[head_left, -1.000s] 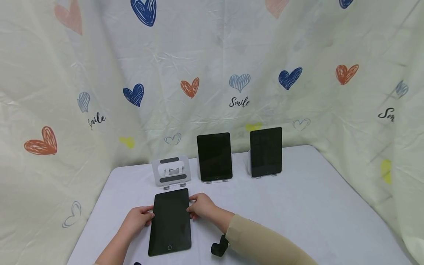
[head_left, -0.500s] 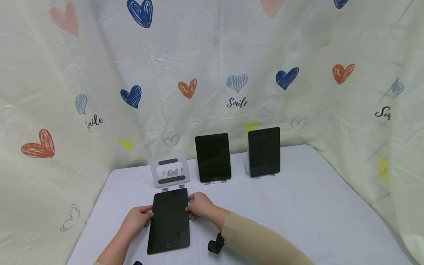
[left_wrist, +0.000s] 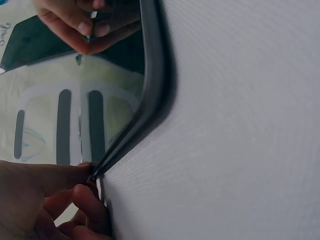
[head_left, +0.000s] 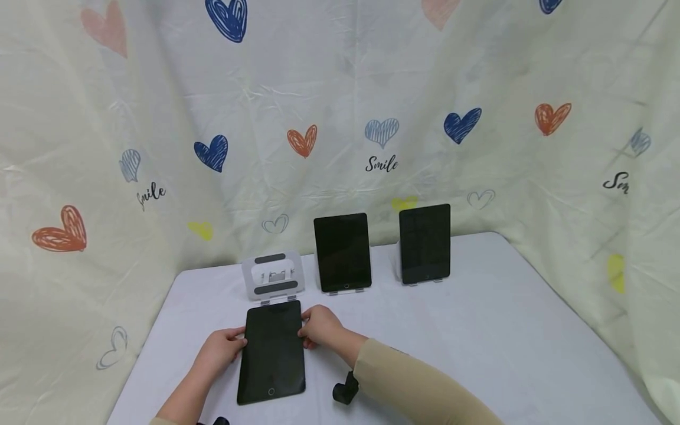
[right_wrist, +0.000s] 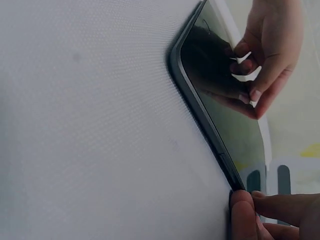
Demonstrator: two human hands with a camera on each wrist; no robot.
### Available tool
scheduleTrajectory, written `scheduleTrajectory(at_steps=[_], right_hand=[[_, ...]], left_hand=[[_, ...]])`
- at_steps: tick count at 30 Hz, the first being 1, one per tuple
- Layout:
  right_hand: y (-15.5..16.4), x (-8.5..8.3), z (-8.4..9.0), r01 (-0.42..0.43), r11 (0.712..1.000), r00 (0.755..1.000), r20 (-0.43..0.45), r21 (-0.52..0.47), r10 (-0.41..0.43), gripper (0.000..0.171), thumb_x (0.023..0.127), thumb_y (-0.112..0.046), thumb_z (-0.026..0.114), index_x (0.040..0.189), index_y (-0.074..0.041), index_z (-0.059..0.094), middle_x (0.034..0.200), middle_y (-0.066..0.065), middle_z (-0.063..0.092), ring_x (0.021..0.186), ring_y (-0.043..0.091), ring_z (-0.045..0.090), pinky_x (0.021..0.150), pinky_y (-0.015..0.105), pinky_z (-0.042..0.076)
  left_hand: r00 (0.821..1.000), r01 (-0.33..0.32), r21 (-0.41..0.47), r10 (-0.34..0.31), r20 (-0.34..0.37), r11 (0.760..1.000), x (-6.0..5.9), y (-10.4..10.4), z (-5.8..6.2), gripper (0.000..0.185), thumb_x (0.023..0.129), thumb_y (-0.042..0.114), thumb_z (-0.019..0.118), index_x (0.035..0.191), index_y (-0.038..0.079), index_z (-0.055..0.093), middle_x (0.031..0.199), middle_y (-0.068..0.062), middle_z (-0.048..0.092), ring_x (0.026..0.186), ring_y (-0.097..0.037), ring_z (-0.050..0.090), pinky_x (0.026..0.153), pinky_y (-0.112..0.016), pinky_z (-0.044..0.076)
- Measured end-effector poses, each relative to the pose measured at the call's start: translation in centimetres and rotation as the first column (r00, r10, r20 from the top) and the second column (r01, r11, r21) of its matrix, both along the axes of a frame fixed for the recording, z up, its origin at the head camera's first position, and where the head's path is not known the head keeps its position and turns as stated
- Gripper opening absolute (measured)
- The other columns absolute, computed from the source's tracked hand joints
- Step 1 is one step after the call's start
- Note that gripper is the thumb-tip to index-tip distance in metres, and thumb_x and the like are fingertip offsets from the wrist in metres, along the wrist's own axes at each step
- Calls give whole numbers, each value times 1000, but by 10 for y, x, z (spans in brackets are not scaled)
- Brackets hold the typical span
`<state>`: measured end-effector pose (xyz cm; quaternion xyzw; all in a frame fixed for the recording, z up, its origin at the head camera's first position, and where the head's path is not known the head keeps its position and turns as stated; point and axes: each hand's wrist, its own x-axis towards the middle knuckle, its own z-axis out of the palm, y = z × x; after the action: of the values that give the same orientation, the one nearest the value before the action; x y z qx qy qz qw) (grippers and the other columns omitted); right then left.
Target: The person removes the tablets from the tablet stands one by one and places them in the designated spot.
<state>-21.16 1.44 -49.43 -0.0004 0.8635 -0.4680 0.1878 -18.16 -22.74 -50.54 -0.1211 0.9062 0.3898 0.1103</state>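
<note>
A black tablet [head_left: 272, 354] with a round home button at its near end is held between both hands in front of a stand. My left hand [head_left: 219, 353] pinches its left edge with thumb and fingers; the left wrist view shows those fingers [left_wrist: 90, 205] at the tablet's rim. Opposite, my right hand [head_left: 323, 327] pinches the right edge near the far end, thumb on the screen side. Just beyond the tablet's far edge is the grey-white tablet stand [head_left: 273, 274], with dark pads and small front lips. The glossy screen [right_wrist: 215, 75] mirrors a hand in the right wrist view.
To the right of the bare stand, two more black tablets lean upright on stands: one in the middle [head_left: 342, 251], another farther right [head_left: 425, 243]. A white cloth covers the table [head_left: 478, 330]. Behind hangs a heart-print curtain [head_left: 340, 88]. A black wrist device [head_left: 346, 389] shows by the right sleeve.
The tablet's near end has shifted slightly away from me, toward the stand, with both hands keeping their grip. The head view has also drifted a little.
</note>
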Motion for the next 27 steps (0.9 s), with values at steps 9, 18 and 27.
scheduleTrajectory(at_steps=[9,18,27], right_hand=[[4,0,0,-19,1000,1000,-15,-5,19,41,85,-2,75,125,2,66,57,7,64,45,15,60,48,24,48],[8,3,-1,-46,998,999,-26,35,47,41,85,-8,77,125,-3,67,56,7,64,41,14,56,46,25,47],[10,2,-1,-39,999,999,-15,17,39,44,85,-9,77,127,-6,66,57,7,64,41,14,55,46,25,48]], left_hand=[[1000,16,24,-16,-12,1000,-1,-4,-1,44,93,12,63,133,-4,59,65,-4,55,55,-18,50,55,-32,41],[1000,11,33,-11,-7,999,-3,-9,-5,44,91,13,65,132,-2,61,63,-4,54,54,-17,50,55,-32,40],[1000,9,32,-9,-3,999,-4,-11,-8,46,92,14,65,134,-2,59,63,-4,56,54,-18,51,54,-33,40]])
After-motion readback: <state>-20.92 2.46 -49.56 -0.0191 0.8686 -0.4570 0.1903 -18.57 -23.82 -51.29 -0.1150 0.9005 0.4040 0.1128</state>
